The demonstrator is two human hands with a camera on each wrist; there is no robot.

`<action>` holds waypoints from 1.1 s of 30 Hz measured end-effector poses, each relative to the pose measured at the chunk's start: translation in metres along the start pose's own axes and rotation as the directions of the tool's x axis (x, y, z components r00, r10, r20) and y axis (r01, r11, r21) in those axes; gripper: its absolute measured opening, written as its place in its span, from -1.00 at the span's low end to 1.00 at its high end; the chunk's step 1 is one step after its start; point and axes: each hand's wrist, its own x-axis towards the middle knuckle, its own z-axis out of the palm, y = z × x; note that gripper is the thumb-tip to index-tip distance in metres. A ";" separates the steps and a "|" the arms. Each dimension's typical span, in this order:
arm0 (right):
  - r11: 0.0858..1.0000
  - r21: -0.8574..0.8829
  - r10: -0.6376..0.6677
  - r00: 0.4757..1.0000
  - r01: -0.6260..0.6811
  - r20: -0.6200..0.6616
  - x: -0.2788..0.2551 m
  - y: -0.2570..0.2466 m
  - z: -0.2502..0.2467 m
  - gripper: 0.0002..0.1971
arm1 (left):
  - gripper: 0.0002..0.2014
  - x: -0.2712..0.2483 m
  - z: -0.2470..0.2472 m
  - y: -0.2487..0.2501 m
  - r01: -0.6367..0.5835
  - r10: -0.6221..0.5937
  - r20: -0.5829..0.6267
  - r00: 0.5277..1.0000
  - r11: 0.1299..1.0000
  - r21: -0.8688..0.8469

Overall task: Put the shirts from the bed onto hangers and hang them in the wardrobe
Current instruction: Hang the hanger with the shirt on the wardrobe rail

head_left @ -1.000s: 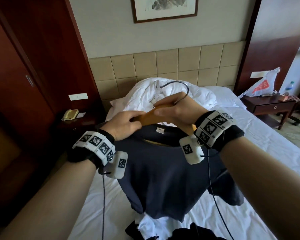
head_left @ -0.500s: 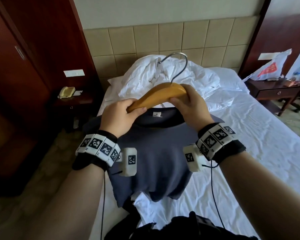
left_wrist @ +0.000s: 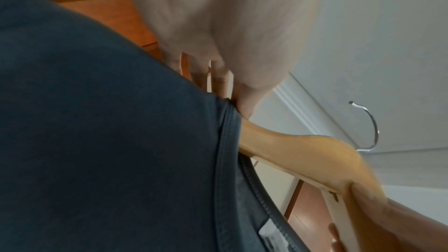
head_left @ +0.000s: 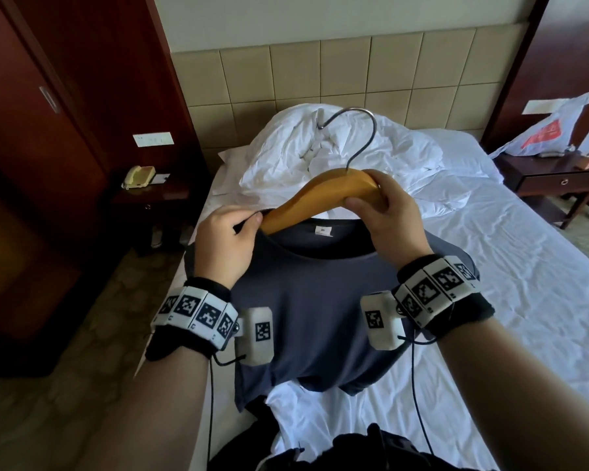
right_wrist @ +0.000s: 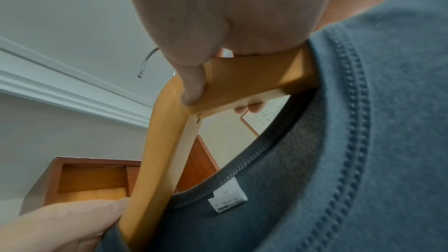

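Observation:
A dark blue T-shirt (head_left: 313, 300) hangs in front of me above the bed (head_left: 524, 283), its collar up. A wooden hanger (head_left: 320, 195) with a metal hook (head_left: 364, 130) pokes out of the neck opening. My right hand (head_left: 378, 212) grips the hanger (right_wrist: 242, 81) near its middle, thumb in front. My left hand (head_left: 232, 232) pinches the shirt's collar (left_wrist: 225, 122) at the hanger's left arm (left_wrist: 278, 145). The hanger's right arm lies hidden inside the shirt (right_wrist: 363, 141).
A crumpled white duvet (head_left: 337, 154) lies at the head of the bed. More dark clothes (head_left: 320, 447) sit at the bed's near end. The dark wood wardrobe (head_left: 31, 147) stands on the left, beside a nightstand with a phone (head_left: 138, 176). Another nightstand (head_left: 558, 178) is at right.
The hanger and shirt have risen and the hanger has tilted more upright out of the collar. My left hand has slid down to the collar at the hanger's left arm.

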 end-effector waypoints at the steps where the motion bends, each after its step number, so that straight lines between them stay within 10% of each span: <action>1: 1.000 0.002 0.001 1.000 -0.001 0.004 -0.001 0.000 0.000 -0.58 | -0.88 0.001 0.001 0.001 -0.007 0.007 -0.014 1.000 1.000 0.011; 8: 1.000 -0.012 0.009 0.999 -0.008 0.038 -0.003 -0.003 0.000 -0.53 | -0.86 -0.001 0.007 0.013 -0.028 0.027 -0.023 0.999 0.998 -0.047; 14: 1.000 -0.006 -0.023 0.996 0.024 0.082 -0.001 -0.007 0.004 -0.52 | -0.45 0.004 0.017 0.037 0.013 0.001 0.324 0.946 0.999 -0.042; 22: 0.989 -0.149 -0.011 0.986 -0.015 -0.168 0.021 0.004 -0.022 -0.74 | -0.65 0.016 0.013 0.035 0.046 -0.061 0.182 0.982 0.995 0.083; 33: 0.958 -0.249 0.104 0.979 -0.145 -0.173 0.025 0.011 -0.015 -0.83 | -0.53 0.027 0.001 0.040 0.024 -0.024 0.094 0.995 1.000 0.008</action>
